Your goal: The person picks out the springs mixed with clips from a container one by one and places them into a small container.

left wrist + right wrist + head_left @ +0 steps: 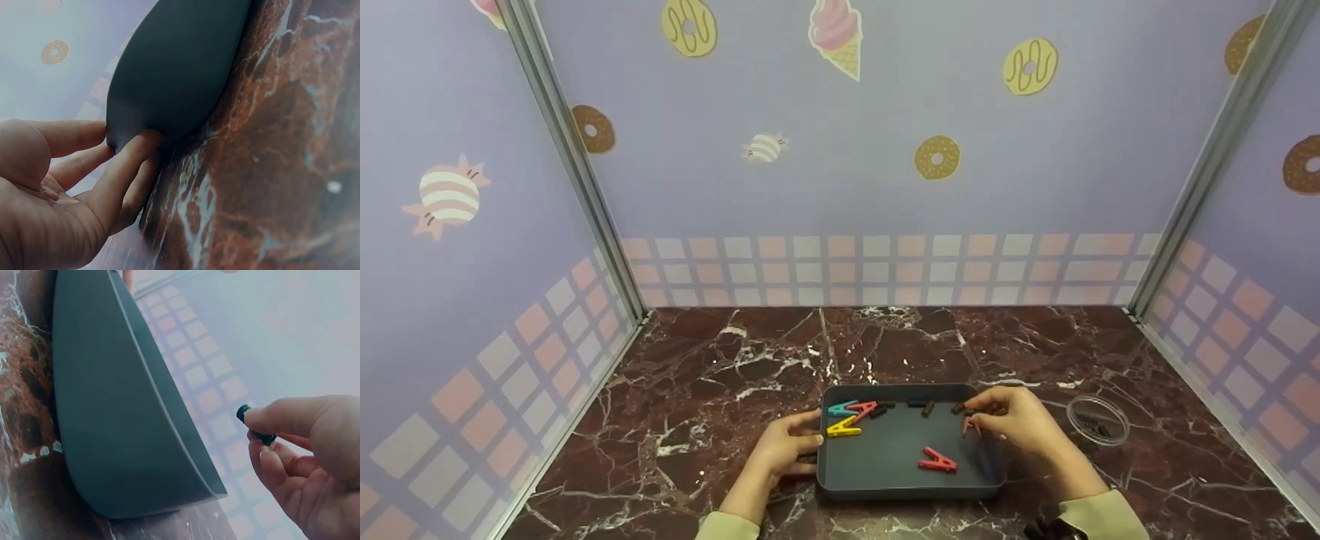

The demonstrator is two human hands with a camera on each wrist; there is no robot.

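A dark grey rectangular tray (911, 491) lies on the marbled table. My left hand (781, 448) touches its left side, the fairly straight fingers (132, 154) against the outer wall. Over the tray's right edge, my right hand (1016, 420) pinches a small dark ribbed cylinder (243, 413) between thumb and fingers. A red clip (971, 427) lies beneath those fingertips, partly hidden. Another red clip (937, 460) is near the tray's front. At the back left are a blue clip (842, 408), a red clip (864, 409) and a yellow clip (844, 427). Several small dark cylinders (928, 409) lie along the back.
To the right of the tray, a round clear container (1099, 420) stands on the table (720, 390) with small dark pieces in it. Printed panels (855, 195) enclose the back and both sides.
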